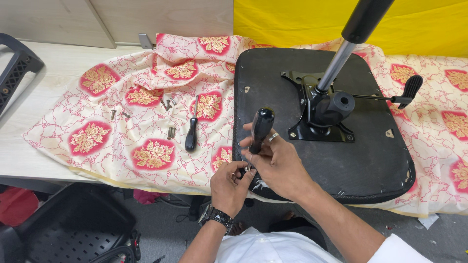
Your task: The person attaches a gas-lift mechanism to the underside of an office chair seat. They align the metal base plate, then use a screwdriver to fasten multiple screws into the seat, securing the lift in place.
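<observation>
Both hands busy at the near edge of the upturned chair seat (pixel 273 83).

Right hand (pixel 278 163) fingers wrapped round a black screwdriver handle (pixel 262 127); left hand (pixel 231 185) fingertips pinched together at its tip, lower centre.

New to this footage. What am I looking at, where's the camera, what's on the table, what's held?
No machine here: a person works with two bare hands, filmed by one camera worn on the head, looking down. The right hand grips a black-handled screwdriver, tip pointing down. The left hand pinches at that tip; whatever it holds is too small to tell. On the table lies a floral cloth. On it rests an upturned black chair seat with its metal mechanism plate, gas cylinder and lever. A second screwdriver and loose screws lie to the left.
</observation>
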